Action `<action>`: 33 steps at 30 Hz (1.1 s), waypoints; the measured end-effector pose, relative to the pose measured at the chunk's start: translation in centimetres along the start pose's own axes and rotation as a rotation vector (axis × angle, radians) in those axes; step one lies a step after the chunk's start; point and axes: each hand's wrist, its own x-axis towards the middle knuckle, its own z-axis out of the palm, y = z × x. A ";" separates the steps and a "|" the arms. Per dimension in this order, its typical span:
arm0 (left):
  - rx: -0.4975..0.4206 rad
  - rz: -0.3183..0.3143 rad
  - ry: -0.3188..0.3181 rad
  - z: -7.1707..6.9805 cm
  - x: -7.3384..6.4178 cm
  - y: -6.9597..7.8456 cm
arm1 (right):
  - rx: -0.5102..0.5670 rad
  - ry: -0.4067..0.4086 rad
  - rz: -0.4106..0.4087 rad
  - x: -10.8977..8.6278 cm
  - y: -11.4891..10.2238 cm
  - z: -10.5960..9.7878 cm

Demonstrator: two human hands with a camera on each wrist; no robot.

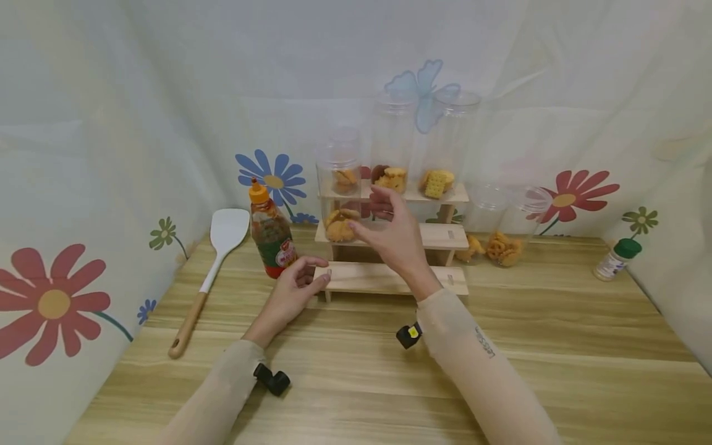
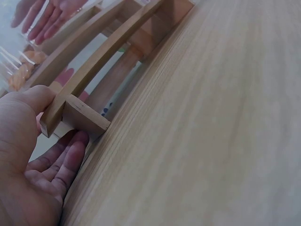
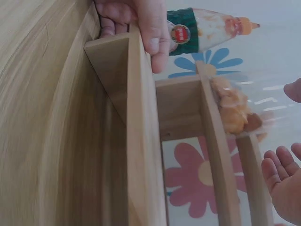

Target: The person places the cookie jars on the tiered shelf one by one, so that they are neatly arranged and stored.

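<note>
A three-step wooden display rack stands on the table. My left hand pinches the left end of its lowest step; in the left wrist view the thumb lies over the plank and the fingers curl below it. On the middle step, at the left, stands a clear jar with cookies at its bottom. My right hand is just right of this jar, its thumb and fingers apart, as the right wrist view also shows. Behind, on the top step, are several clear jars, among them one with crackers.
A sauce bottle with an orange cap stands left of the rack, beside a white spatula with a wooden handle. Two clear jars of snacks stand right of it. A green-capped shaker is at the far right. Flowered curtains hang behind.
</note>
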 end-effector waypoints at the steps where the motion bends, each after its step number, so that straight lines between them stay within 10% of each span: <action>1: -0.001 0.002 0.000 0.0 0.0 0.0 | 0.010 0.004 0.004 -0.1 -0.1 -0.4; 25: 0.001 0.004 -0.002 0.1 -0.1 0.1 | -0.035 0.260 -0.121 -3.1 -1.2 -13.1; 33: 0.014 0.010 -0.003 0.0 0.0 0.1 | -0.108 0.360 -0.037 -3.1 -1.5 -17.6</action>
